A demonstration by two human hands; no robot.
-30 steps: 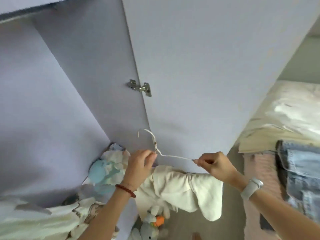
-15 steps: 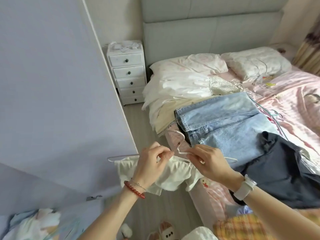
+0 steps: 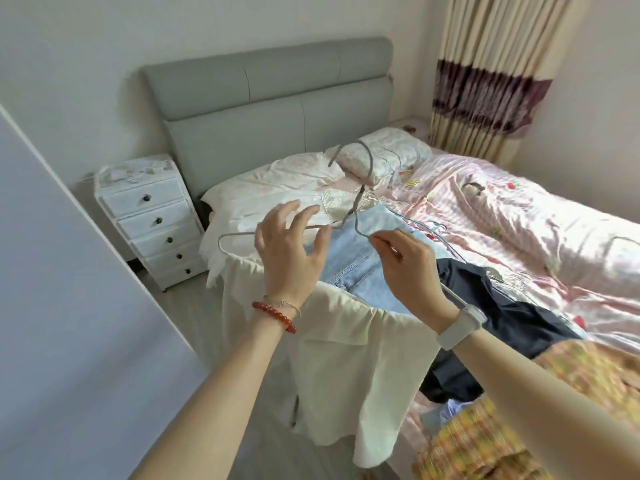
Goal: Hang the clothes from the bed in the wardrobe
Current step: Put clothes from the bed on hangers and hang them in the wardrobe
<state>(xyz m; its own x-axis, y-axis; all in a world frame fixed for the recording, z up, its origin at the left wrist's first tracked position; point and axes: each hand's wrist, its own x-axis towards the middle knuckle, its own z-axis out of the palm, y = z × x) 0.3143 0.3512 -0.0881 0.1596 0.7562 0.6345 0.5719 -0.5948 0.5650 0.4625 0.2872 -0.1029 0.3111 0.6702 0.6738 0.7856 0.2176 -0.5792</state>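
R hand (image 3: 408, 268) pinches thin wire hanger (image 3: 349, 213); L hand (image 3: 291, 252) splayed, released; soft cream garment (image 3: 349, 344) draped.

The garment (image 3: 346, 344) draped over the grey wire hanger (image 3: 360, 199) is cream. On the bed, the quilt (image 3: 519, 216) is pale pink with small cartoon prints in red and yellow; the jeans (image 3: 356, 268) are light blue, the garment beside them (image 3: 512, 306) is dark navy, and the cloth at the near corner (image 3: 502, 427) is checked in yellow and orange. The headboard (image 3: 270, 98) is grey-green. The drawer chest (image 3: 152, 223) is white with dark knobs. The curtain (image 3: 485, 81) is cream-striped with a maroon band. A red bead bracelet (image 3: 275, 315) and a white watch (image 3: 459, 325) circle the wrists.
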